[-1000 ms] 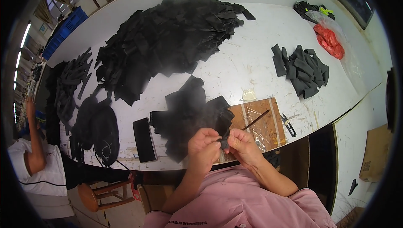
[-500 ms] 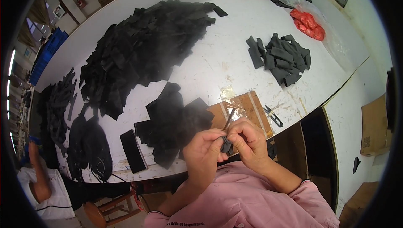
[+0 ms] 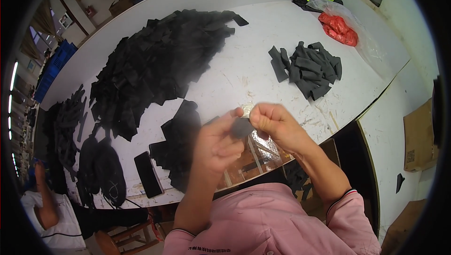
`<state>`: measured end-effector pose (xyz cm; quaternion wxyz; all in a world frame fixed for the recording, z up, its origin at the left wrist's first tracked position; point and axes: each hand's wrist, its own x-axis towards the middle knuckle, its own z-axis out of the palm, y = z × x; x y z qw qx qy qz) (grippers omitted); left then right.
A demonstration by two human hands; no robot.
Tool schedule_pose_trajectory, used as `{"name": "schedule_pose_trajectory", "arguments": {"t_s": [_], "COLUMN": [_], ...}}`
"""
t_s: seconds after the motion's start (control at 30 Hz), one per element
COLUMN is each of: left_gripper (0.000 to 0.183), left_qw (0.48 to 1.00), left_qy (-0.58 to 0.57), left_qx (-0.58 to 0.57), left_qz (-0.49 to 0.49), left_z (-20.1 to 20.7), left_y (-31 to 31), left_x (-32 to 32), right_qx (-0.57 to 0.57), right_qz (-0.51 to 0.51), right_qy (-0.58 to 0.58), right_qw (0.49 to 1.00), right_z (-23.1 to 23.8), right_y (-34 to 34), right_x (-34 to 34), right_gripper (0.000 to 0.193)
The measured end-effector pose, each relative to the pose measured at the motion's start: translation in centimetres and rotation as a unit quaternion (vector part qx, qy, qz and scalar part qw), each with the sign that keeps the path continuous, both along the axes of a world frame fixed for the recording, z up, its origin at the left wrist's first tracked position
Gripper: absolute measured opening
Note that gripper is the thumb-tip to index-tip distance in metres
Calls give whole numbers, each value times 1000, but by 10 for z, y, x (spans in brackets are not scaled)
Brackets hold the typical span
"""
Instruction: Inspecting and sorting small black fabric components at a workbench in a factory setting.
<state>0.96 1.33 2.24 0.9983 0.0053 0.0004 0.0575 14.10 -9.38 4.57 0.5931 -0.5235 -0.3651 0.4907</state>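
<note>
left fingers [image 3: 228,149], right fingers [image 3: 264,116] pinch dark cloth piece [image 3: 242,128]

Black phone [image 3: 148,175], red bag [image 3: 337,28], blue crate [image 3: 54,70]

The left hand [image 3: 215,148] is blurred and hides part of the near stack of black pieces [image 3: 181,130]; its fingers and the right hand [image 3: 278,124] cover edges of the grey piece [image 3: 241,129] and some of the brown board [image 3: 238,168]. The dark rim cuts off a co-worker [image 3: 61,215] and the lower-right cardboard box [image 3: 405,229].
</note>
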Motion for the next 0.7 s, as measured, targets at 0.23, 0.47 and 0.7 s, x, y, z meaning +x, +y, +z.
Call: {"name": "schedule_pose_trajectory", "arguments": {"t_s": [0.23,0.47,0.7], "left_gripper": [25,24,27], "left_qw": [970,835,741], "left_qy": [92,190,210], "left_qx": [171,447,562], "left_qz": [148,257,301], "left_z": [-24,-8,-33], "left_y": [-25,-39,-31], "left_x": [-9,-4,-8], "right_qx": [-25,16,-31], "right_qz": [54,142,86], "right_qy": [153,-15,68], "right_qw": [986,990,993], "right_z": [-39,-40,-76], "right_y": [1,15,2], "right_x": [1,16,2], "right_gripper": [22,22,21]}}
